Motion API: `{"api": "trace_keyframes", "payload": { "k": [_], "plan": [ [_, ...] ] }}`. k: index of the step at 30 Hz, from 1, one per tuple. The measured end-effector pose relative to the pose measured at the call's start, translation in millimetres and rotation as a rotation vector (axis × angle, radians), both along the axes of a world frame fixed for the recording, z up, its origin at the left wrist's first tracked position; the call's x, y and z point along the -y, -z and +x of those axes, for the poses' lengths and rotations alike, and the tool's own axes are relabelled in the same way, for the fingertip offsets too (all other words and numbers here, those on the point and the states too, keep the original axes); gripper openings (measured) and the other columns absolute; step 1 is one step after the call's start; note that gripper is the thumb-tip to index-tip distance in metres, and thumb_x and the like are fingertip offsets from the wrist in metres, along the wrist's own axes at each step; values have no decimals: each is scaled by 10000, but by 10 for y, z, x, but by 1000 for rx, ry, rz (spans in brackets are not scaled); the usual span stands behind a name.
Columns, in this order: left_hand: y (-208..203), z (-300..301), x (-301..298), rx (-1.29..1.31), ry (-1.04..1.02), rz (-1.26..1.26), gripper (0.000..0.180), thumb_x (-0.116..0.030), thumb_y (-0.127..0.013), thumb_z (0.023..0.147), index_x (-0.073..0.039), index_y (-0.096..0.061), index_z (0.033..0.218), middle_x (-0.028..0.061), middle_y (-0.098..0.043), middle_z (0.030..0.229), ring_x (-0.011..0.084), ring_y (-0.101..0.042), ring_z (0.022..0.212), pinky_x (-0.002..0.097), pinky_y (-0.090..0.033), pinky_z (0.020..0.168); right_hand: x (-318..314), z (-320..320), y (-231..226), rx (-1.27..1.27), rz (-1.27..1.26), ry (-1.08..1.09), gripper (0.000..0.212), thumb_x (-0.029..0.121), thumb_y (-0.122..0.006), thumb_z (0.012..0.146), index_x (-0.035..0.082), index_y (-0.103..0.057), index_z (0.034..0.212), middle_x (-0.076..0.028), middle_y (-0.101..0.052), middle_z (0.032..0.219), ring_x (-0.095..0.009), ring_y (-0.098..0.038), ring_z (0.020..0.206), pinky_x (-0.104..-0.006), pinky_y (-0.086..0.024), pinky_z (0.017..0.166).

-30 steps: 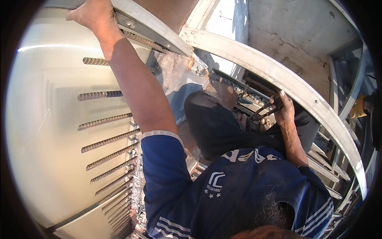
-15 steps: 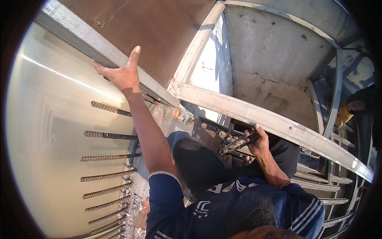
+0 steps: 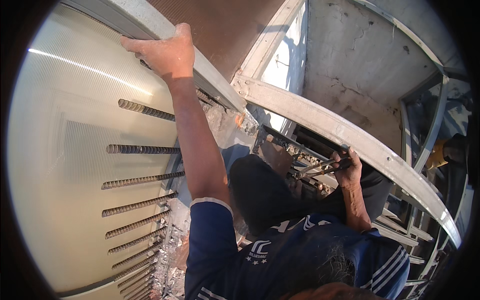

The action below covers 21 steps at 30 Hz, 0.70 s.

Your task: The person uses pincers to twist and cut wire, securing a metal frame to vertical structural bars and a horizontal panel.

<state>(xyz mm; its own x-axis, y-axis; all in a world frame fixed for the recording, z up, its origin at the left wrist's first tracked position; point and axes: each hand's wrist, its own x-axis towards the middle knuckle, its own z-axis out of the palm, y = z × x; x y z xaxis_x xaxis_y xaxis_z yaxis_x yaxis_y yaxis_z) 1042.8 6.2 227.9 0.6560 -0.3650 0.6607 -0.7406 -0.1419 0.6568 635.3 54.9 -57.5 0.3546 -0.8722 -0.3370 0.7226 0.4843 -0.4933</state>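
My left hand [image 3: 169,52] is wrapped over a grey metal bar [image 3: 212,80] at the upper left, its thumb side on top and its fingers along the edge by the pale ribbed sheet [image 3: 75,100]. The left arm is stretched straight out. My right hand [image 3: 348,170] grips a pair of pincers [image 3: 316,172] by the handles, just below a wide metal beam [image 3: 320,112]. The jaws of the pincers point left, beside my bent knee [image 3: 262,195]; nothing can be made out between them.
Several ribbed steel rods [image 3: 145,149] jut leftward from the broken concrete edge [image 3: 170,250]. A brown ribbed panel [image 3: 225,25] lies beyond the bar. A cracked grey wall [image 3: 355,55] stands behind the frame. More metal framing [image 3: 407,232] and a yellow object [image 3: 436,154] are at right.
My view has shifted, so the beam, rods and right hand appear further right. The left hand stays on the bar, its thumb now lower against it. The right hand still holds the pincers.
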Motion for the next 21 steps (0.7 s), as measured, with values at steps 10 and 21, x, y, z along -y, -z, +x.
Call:
{"api": "trace_keyframes", "payload": {
  "k": [10,21],
  "plan": [
    [5,49,75,-20,39,-175,1024,-146,-783,745,135,-146,1497,380,-457,1344,478,-471,1315,478,-378,1146,77,112,-34,46,14,35,200,246,-743,908,115,-616,826,-3,-618,816,-188,-579,793,-295,-431,596],
    [210,-78,-106,284,-243,149,1169,-169,-810,767,134,28,1523,391,-258,1422,501,-336,1405,509,-296,1225,3,3,15,-74,9,13,254,308,-740,887,105,-593,931,10,-490,784,-163,-511,714,-274,-395,581]
  ]
}}
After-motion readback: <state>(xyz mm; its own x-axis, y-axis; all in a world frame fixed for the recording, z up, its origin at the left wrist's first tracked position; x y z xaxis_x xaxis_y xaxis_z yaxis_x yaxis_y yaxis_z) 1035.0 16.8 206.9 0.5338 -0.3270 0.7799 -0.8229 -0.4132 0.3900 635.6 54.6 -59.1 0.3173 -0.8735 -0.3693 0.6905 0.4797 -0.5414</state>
